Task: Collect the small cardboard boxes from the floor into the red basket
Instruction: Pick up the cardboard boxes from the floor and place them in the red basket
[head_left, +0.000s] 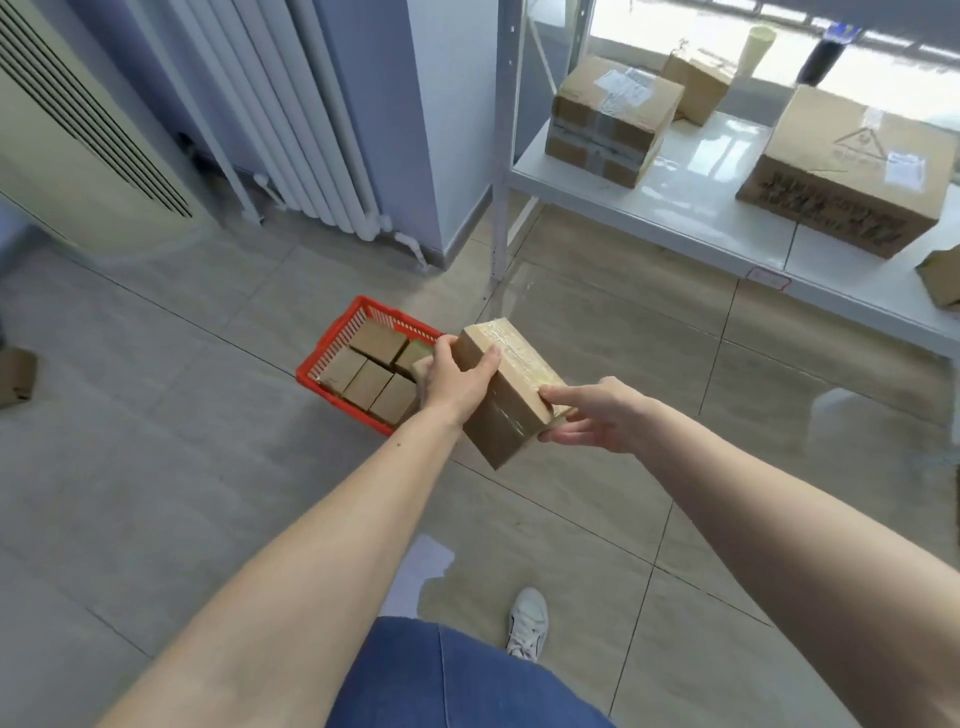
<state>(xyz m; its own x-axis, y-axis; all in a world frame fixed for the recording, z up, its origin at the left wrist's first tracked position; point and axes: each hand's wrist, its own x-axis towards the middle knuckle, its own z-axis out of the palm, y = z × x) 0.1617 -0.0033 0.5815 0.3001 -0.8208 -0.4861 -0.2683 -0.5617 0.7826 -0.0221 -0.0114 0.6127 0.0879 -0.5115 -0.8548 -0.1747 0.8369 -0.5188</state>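
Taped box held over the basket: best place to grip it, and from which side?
Grip the taped box across its two long side faces, from above. It is an elongated block, tilted; the left hand and right hand hold opposite ends, leaving the middle free beside the red basket.

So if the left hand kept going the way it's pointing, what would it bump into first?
Probably the red plastic basket with small cardboard boxes inside. The left hand, gripping the taped brown cardboard box, points that way, though depth is unclear.

Taped cardboard box (511, 395) tilted above red basket (332, 345).
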